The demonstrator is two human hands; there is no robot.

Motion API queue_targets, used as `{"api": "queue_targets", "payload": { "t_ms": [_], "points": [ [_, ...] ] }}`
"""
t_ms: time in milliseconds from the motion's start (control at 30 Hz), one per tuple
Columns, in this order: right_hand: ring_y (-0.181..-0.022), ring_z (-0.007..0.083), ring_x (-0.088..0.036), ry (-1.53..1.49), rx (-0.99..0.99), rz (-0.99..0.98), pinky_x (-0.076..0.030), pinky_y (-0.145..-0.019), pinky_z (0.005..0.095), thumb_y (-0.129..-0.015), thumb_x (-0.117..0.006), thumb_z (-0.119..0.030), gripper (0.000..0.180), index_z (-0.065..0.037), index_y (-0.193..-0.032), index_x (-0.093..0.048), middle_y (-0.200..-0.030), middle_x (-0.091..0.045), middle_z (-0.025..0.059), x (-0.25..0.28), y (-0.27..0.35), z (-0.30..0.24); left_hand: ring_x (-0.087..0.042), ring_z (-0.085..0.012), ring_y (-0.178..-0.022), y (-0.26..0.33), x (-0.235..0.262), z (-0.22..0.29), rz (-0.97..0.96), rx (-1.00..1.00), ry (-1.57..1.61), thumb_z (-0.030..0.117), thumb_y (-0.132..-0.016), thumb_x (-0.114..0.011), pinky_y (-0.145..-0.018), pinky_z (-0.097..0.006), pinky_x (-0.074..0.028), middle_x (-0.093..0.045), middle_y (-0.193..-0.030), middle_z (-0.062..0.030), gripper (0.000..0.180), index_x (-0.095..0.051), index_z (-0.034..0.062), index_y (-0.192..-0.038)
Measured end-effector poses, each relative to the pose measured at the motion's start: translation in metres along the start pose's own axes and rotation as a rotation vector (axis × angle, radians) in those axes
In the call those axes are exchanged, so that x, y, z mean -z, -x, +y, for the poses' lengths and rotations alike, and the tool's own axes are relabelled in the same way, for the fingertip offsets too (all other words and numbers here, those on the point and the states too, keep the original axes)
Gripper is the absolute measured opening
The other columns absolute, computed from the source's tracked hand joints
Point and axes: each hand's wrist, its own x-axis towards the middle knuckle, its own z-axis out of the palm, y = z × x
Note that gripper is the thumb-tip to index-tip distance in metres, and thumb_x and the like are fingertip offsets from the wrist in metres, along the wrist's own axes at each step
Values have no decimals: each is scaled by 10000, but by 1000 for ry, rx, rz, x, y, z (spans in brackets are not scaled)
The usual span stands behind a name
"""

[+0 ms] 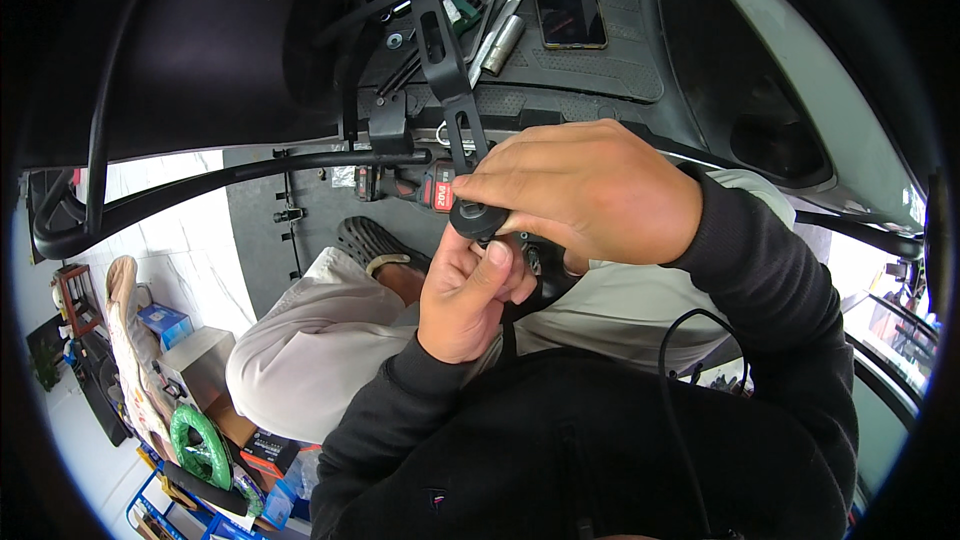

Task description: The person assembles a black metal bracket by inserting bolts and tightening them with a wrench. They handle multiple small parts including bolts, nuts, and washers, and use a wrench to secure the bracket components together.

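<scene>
Round black disc [478, 224]: sitting near the centre of the frame, between your hands, just by the lower end of the slotted black bracket [451, 83]. Your right hand [612, 186] is lying across that end, fingers nearly straight and close together, fingertips resting at the disc's upper edge. Your left hand [463, 302] is curling in from below, thumb and fingers nearly closed under the disc; cannot tell whether it is gripping a small part there.

Risk 1: you appear to be relying on fingertip contact; a slackening left hand could be letting the disc tilt and drop toward the grey floor [262, 210], where a cordless tool [437, 185] is lying.

Risk 2: the bracket is reaching over loose tools at upper centre; uneven pressing could be swinging it into the wrench [507, 15], the silver socket [504, 45] or the phone [570, 0].

Risk 3: a washer [395, 41] is lying loose at upper left of centre; a knock could be losing it.
</scene>
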Motion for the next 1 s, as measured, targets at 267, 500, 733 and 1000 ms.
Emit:
{"api": "queue_targets", "payload": {
  "t_ms": [267,500,733,1000],
  "points": [
    [-1045,253,-735,-28,-44,11,-604,-831,354,-866,-761,-138,408,-40,-1261,-739,-1145,-765,75,-3,-1,-2,-354,-115,-692,0,-6,3,11,-7,115,427,-1155,-396,-683,-324,-379,-403,-829,2,370,-514,94,-1265],
    [-1049,246,-738,-25,-44,6,-605,-835,356,-864,-769,-155,396,-58,-1247,-751,-1140,-773,63,-3,-3,-1,-369,-125,-707,5,-20,-4,110,-68,-194,369,-1151,-413,-680,-328,-373,-408,-857,5,338,-492,100,-1340],
    [-1047,279,-735,-46,-66,17,-606,-845,381,-829,-775,-135,424,-69,-1248,-752,-1128,-770,66,-3,-2,-2,-394,-125,-725,1,-12,4,10,56,337,172,-1081,-587,-691,-330,-381,-416,-875,9,404,-429,153,-1453],
    [-1046,282,-733,-33,-53,14,-603,-839,387,-827,-773,-145,420,-59,-1237,-750,-1120,-769,66,-3,-2,-2,-396,-118,-717,1,-15,2,48,47,212,230,-1106,-550,-698,-321,-379,-419,-875,12,308,-466,136,-1388]
  ]
}}
